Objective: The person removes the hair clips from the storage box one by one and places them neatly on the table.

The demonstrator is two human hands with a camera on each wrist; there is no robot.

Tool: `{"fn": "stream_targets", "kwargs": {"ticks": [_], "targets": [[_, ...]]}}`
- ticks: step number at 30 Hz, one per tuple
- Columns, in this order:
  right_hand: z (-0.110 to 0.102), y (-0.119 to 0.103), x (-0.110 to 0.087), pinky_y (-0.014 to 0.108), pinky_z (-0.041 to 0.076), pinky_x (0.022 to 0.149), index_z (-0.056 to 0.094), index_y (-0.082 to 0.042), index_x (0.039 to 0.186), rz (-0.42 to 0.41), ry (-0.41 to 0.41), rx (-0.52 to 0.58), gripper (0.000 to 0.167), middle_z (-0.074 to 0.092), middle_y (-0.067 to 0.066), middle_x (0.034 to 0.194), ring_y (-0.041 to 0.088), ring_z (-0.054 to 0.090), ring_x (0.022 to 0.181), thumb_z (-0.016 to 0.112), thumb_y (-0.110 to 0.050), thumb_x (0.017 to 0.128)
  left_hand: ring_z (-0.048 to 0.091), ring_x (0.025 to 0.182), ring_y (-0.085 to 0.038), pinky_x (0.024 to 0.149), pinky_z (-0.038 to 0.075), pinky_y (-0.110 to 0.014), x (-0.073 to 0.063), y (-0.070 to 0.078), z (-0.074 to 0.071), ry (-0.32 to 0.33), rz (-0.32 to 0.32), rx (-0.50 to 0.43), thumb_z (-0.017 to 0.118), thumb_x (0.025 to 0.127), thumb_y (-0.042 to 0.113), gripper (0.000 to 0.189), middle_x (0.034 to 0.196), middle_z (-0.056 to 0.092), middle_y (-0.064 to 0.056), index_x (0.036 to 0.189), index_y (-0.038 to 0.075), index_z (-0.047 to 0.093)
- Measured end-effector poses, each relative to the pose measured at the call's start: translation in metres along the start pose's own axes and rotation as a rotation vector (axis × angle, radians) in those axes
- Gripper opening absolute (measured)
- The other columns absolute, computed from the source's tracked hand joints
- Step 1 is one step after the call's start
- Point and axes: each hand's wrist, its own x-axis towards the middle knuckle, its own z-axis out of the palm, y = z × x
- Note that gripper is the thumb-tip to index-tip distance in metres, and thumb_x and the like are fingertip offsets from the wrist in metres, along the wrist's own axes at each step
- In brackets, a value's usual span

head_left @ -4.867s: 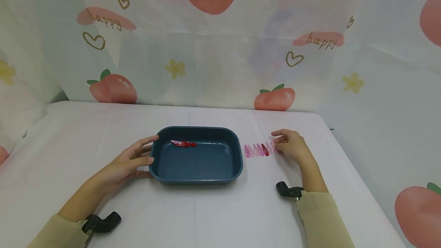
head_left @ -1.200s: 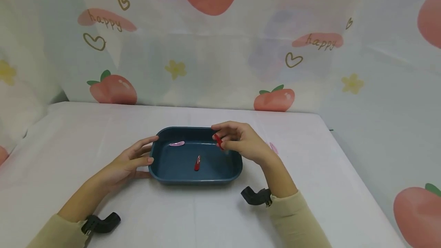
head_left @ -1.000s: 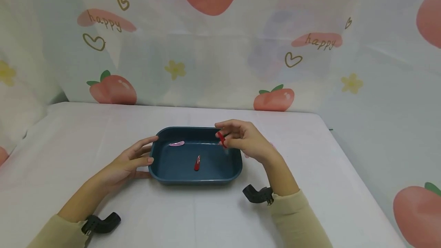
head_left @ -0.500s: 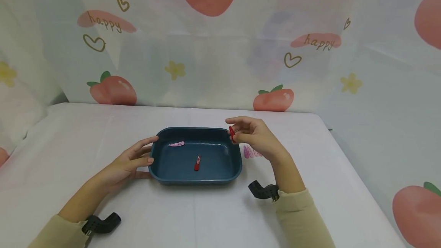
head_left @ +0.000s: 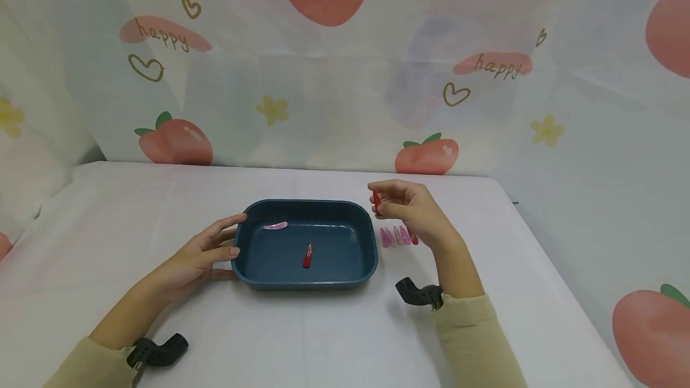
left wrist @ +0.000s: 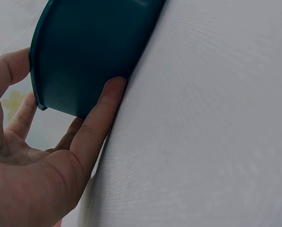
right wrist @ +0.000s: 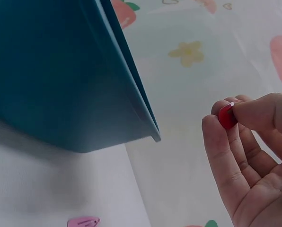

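My left hand (head_left: 202,250) rests against the left end of a dark blue basin (head_left: 307,285), its fingers relaxed on the rim and outer wall. A pink hair clip (head_left: 276,226) lies at the back left inside, and a red hair clip (head_left: 308,255) near the middle. Raised just beyond the basin's right end, my right hand (head_left: 417,208) pinches another red hair clip (right wrist: 227,116) between thumb and fingers. Beneath that hand, a row of pink hair clips (head_left: 395,236) lies on the table, with a red clip (head_left: 414,238) partly hidden by the hand.
A white cloth covers the table (head_left: 323,340). Behind it hangs a patterned curtain (head_left: 345,106) with peaches and hearts. Each wrist wears a black camera mount, one on the left (head_left: 158,351) and one on the right (head_left: 417,292).
My right hand went from the clip row into the basin, then moved back right and up holding a red clip. The clustered clips inside now lie apart. My left hand stayed put.
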Motion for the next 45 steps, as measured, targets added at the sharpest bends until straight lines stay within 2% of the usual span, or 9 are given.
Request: {"fn": "stream_targets", "kwargs": {"ticks": [10,16,22,27,37,45], "targets": [[-0.015,0.006,-0.002,0.030,0.059,0.085,0.059,-0.002,0.134,0.006,0.056,-0.008,0.039,0.062,0.023,0.115,0.026,0.068,0.097,0.060,-0.001,0.095,0.026,0.144,-0.050,0.096,0.051,-0.058,0.000,0.001,-0.001,-0.004,-0.006,-0.005,0.057,0.101,0.013,0.063,0.162,0.015,-0.021,0.157,0.025,0.028],[-0.023,0.010,-0.003,0.029,0.059,0.084,0.059,0.000,0.134,0.001,0.086,-0.013,0.039,0.060,0.025,0.112,0.024,0.069,0.094,0.059,0.001,0.095,0.026,0.144,-0.050,0.096,0.050,-0.058,0.000,0.000,-0.001,-0.004,-0.009,-0.003,0.057,0.101,0.014,0.063,0.162,0.016,-0.020,0.157,0.026,0.029],[-0.028,0.015,-0.003,0.029,0.058,0.084,0.059,0.001,0.133,0.016,0.107,-0.011,0.038,0.057,0.030,0.114,0.032,0.068,0.099,0.058,0.001,0.095,0.025,0.144,-0.050,0.096,0.051,-0.058,0.001,0.000,-0.002,-0.001,-0.010,-0.001,0.057,0.101,0.015,0.063,0.163,0.016,-0.020,0.157,0.026,0.029],[-0.031,0.021,-0.003,0.028,0.058,0.084,0.058,0.001,0.134,0.043,0.120,-0.017,0.038,0.055,0.031,0.117,0.031,0.067,0.100,0.057,0.001,0.095,0.025,0.144,-0.050,0.096,0.051,-0.058,0.001,0.000,-0.002,0.000,-0.013,0.003,0.058,0.101,0.016,0.064,0.163,0.015,-0.020,0.157,0.026,0.029],[-0.038,0.030,-0.005,0.027,0.058,0.083,0.058,-0.002,0.134,0.098,0.167,-0.048,0.039,0.058,0.025,0.115,0.030,0.067,0.100,0.057,0.000,0.096,0.023,0.145,-0.050,0.096,0.050,-0.059,0.001,-0.001,-0.002,-0.001,-0.012,0.000,0.058,0.101,0.015,0.064,0.163,0.015,-0.020,0.157,0.026,0.029],[-0.046,0.034,-0.009,0.025,0.057,0.085,0.056,-0.004,0.139,0.182,0.205,-0.146,0.043,0.059,0.023,0.120,0.034,0.066,0.104,0.057,-0.004,0.096,0.023,0.145,-0.050,0.096,0.050,-0.059,0.000,-0.001,-0.001,0.001,-0.013,-0.002,0.058,0.101,0.015,0.064,0.163,0.015,-0.020,0.157,0.026,0.029]]}}
